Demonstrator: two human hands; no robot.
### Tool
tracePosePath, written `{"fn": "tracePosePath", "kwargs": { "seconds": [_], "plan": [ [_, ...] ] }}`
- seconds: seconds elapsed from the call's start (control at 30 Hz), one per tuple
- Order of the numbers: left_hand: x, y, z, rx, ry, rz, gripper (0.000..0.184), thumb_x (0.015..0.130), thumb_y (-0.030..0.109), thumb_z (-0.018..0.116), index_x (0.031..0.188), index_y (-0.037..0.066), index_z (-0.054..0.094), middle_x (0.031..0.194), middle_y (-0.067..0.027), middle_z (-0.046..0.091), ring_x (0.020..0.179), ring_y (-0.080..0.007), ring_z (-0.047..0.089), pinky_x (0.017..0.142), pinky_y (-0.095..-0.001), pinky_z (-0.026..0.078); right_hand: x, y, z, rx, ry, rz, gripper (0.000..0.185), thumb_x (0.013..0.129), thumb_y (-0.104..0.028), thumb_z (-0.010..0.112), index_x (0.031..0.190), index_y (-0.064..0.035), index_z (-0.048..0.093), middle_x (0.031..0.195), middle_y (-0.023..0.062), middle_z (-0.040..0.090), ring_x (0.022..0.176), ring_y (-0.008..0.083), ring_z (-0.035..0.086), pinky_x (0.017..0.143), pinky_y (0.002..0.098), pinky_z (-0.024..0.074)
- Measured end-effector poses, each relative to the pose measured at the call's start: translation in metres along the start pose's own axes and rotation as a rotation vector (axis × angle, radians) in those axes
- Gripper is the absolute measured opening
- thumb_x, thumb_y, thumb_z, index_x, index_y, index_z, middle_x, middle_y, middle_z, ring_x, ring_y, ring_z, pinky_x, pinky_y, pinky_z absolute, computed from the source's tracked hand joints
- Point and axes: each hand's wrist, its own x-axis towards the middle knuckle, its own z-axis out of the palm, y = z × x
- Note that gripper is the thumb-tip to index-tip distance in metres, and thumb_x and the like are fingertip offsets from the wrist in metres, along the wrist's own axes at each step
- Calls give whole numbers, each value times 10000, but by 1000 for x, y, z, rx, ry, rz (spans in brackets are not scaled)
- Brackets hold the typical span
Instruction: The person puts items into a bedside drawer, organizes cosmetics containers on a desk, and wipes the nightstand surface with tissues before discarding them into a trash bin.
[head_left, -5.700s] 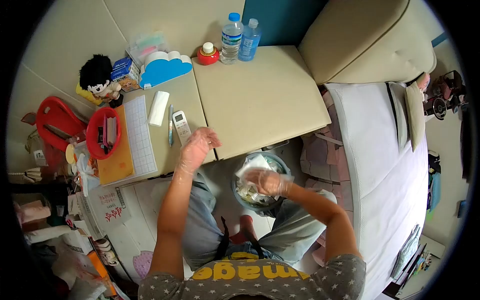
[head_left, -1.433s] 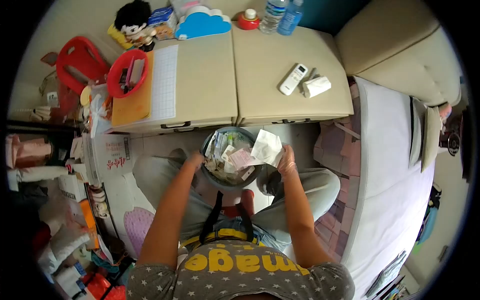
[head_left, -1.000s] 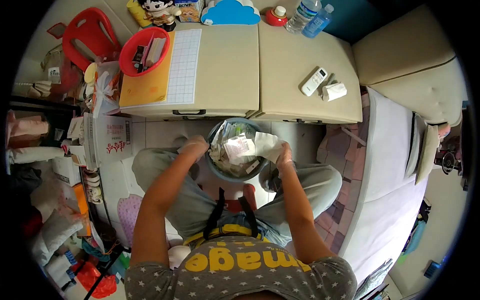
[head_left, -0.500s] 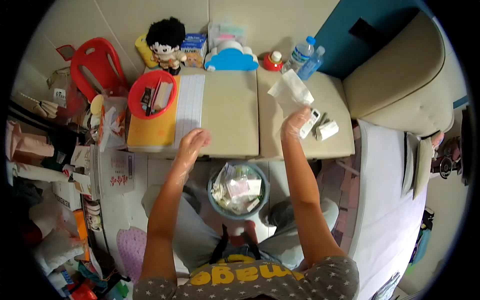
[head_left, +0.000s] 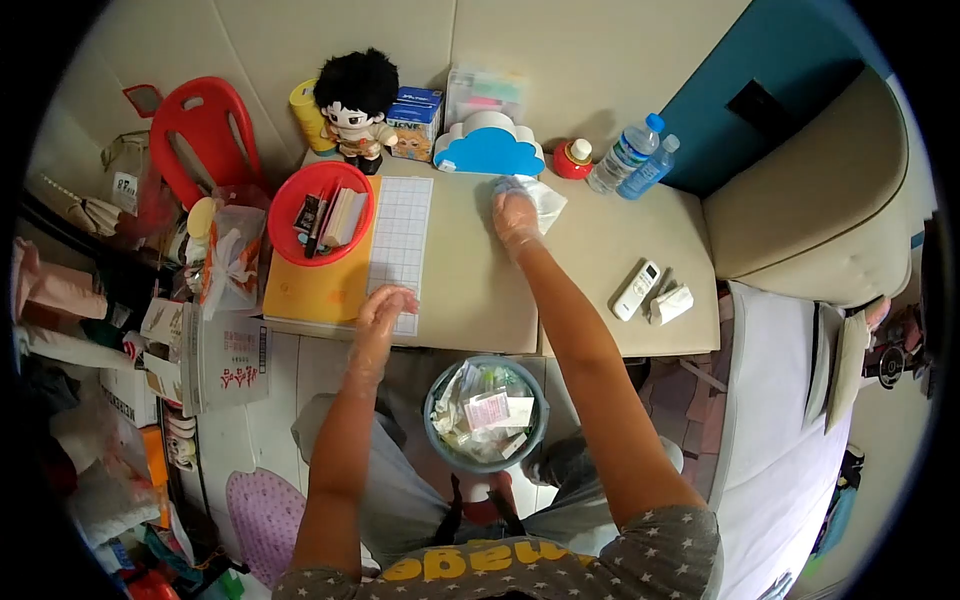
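Observation:
My right hand, in a clear plastic glove, presses a white tissue onto the beige table just in front of a blue-and-white cloud-shaped box. Part of the tissue sticks out to the right of the fingers. My left hand, also gloved in clear plastic, hovers by the lower edge of a sheet of grid paper. Its fingers are loosely curled together, and I see nothing in them. A white remote control lies on the right part of the table beside a crumpled white packet.
A red basket of small items sits on a yellow folder. Along the back stand a doll, a red jar and two water bottles. Below the table edge, a bin full of litter stands between my legs.
My right hand has moved left with the tissue, from beside the remote to the table's middle. The tissue, raised before, is now against the surface. The whole view has shifted slightly.

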Motion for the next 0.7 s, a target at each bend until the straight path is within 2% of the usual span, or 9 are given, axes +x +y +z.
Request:
{"fn": "tracePosePath", "kwargs": {
  "seconds": [0.07, 0.13, 0.27, 0.33, 0.37, 0.4, 0.47, 0.57, 0.7],
  "plan": [
    [0, 1, 1, 71, -60, -23, 231, 900, 185, 486, 904, -32, 567, 790, -66, 580, 774, -141, 546, 762, -284, 439, 1, -10, -4, 19, -58, -28, 364, 864, -240, 359, 1058, -2, 553, 1111, 210, 536, 1082, 348, 464, 933, 384, 364],
    [-1, -3, -1, 57, -55, -27, 231, 897, 188, 490, 904, -30, 565, 790, -66, 580, 771, -142, 546, 760, -283, 438, -4, -23, -13, 222, -19, 110, 331, 871, -238, 361, 1013, -9, 555, 1058, 233, 536, 1027, 364, 481, 879, 401, 394],
    [3, -12, -8, -2, -28, -1, 228, 889, 188, 493, 899, -28, 565, 792, -70, 582, 760, -144, 547, 753, -281, 436, -20, -20, -44, 316, 17, 40, 335, 872, -262, 410, 1028, -3, 553, 1073, 229, 535, 1022, 362, 489, 881, 402, 393],
    [5, -14, -10, -34, -19, 7, 227, 887, 188, 490, 897, -27, 565, 791, -72, 583, 755, -146, 548, 752, -280, 436, -25, -6, -50, 174, 227, -94, 398, 856, -324, 473, 1058, 12, 540, 1093, 221, 530, 1032, 359, 487, 889, 411, 390],
    [5, -13, -11, -60, -12, 17, 227, 885, 188, 487, 895, -25, 566, 791, -74, 584, 751, -148, 548, 750, -279, 435, -29, 2, -49, 93, 208, -125, 489, 831, -367, 520, 1117, 30, 513, 1151, 215, 509, 1089, 352, 462, 949, 400, 356],
    [4, -13, -10, -61, -11, 14, 227, 885, 188, 487, 895, -25, 566, 791, -74, 584, 751, -148, 548, 750, -279, 435, -33, 7, -46, 92, 205, -124, 489, 831, -367, 520, 1117, 30, 513, 1151, 215, 509, 1089, 352, 462, 949, 400, 356],
    [3, -11, -6, -58, 23, 4, 235, 886, 193, 476, 890, -24, 567, 790, -78, 585, 741, -154, 547, 737, -288, 440, -41, 15, -43, -410, 117, -307, 541, 823, -386, 512, 1158, 37, 488, 1207, 217, 480, 1147, 337, 426, 1009, 373, 305],
    [5, -16, -9, -54, -24, 33, 252, 888, 211, 476, 889, -23, 568, 791, -79, 586, 741, -156, 550, 725, -297, 447, -37, 17, -32, -499, 81, -200, 516, 845, -351, 467, 1177, 44, 475, 1236, 222, 460, 1171, 337, 408, 1040, 357, 269],
    [6, -16, -10, -55, 41, -2, 275, 892, 231, 470, 899, -24, 571, 794, -82, 589, 742, -156, 557, 723, -301, 454, -22, 20, -24, -391, 18, -116, 449, 871, -290, 409, 1169, 36, 485, 1237, 202, 467, 1166, 329, 415, 1029, 356, 288]
  ]
}}
